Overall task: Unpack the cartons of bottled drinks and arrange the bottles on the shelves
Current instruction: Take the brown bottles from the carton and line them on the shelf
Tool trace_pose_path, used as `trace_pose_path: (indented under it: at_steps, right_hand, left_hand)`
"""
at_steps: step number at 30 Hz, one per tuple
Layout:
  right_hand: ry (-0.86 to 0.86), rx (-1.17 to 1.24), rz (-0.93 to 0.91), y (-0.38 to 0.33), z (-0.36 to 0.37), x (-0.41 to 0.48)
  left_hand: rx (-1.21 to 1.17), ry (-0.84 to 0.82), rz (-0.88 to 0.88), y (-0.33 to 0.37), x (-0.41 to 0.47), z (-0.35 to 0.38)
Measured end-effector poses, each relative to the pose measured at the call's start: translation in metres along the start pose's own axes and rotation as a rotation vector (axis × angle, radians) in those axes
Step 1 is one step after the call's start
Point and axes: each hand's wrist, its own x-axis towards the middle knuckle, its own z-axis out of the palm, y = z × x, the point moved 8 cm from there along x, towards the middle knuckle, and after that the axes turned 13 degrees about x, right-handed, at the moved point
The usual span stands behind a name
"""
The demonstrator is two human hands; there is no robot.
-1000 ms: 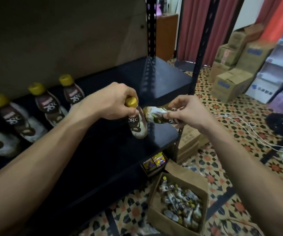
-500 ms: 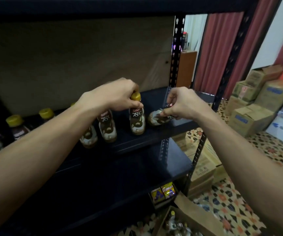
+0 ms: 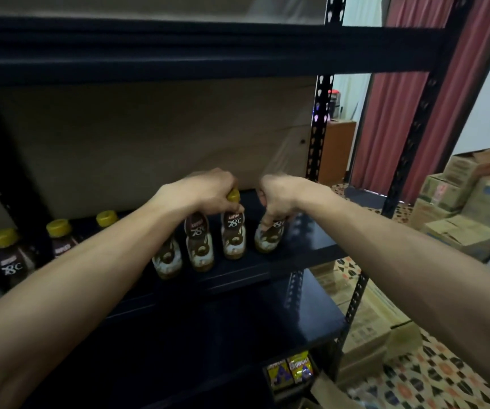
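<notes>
A row of brown-and-white coffee bottles with yellow caps stands on a black shelf [image 3: 305,250]. My left hand [image 3: 205,191] grips the yellow cap of one upright bottle [image 3: 233,239]. Just to its right, my right hand [image 3: 279,199] holds the top of another bottle [image 3: 267,239], which stands on the shelf at the end of the row. Two more bottles [image 3: 198,246] stand left of these, partly behind my left forearm. Further bottles [image 3: 9,256] line the shelf's left part.
A black upper shelf beam [image 3: 208,51] runs overhead. Below lies a lower black shelf [image 3: 252,326] and snack packets [image 3: 292,369]. Stacked cartons [image 3: 468,202] stand at the right on a patterned floor, beside red curtains [image 3: 394,125].
The view has risen to the shelf. My right hand turned its bottle from lying sideways to upright and set it at the row's end; my left hand keeps its bottle on the shelf.
</notes>
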Motion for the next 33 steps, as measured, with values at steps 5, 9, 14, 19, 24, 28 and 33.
trace_pose_path:
  at_steps: [5, 9, 14, 19, 24, 28, 33]
  right_hand:
    - [-0.073, -0.007, 0.02, -0.003, 0.011, 0.009]
    - [-0.037, -0.084, -0.035, -0.005, 0.009, 0.016]
    - [0.038, -0.107, -0.09, -0.003, 0.003, 0.027]
    - [0.075, -0.046, -0.129, 0.002, 0.009, 0.032]
    - [0.327, 0.439, -0.128, 0.034, 0.005, 0.013]
    - [0.422, 0.896, -0.045, 0.069, 0.049, -0.003]
    - [0.347, 0.929, 0.106, 0.097, 0.116, 0.003]
  left_hand:
    - [0.007, -0.05, -0.026, -0.002, 0.0, 0.007]
    - [0.005, -0.069, -0.052, -0.007, -0.001, 0.012]
    - [-0.026, -0.075, -0.08, -0.014, 0.003, 0.017]
    - [-0.087, -0.044, -0.096, -0.017, 0.006, 0.021]
    - [-0.153, -0.019, -0.099, -0.021, 0.002, 0.021]
    - [-0.254, 0.005, -0.075, -0.023, -0.003, 0.019]
    - [-0.231, -0.041, -0.065, -0.022, -0.003, 0.024]
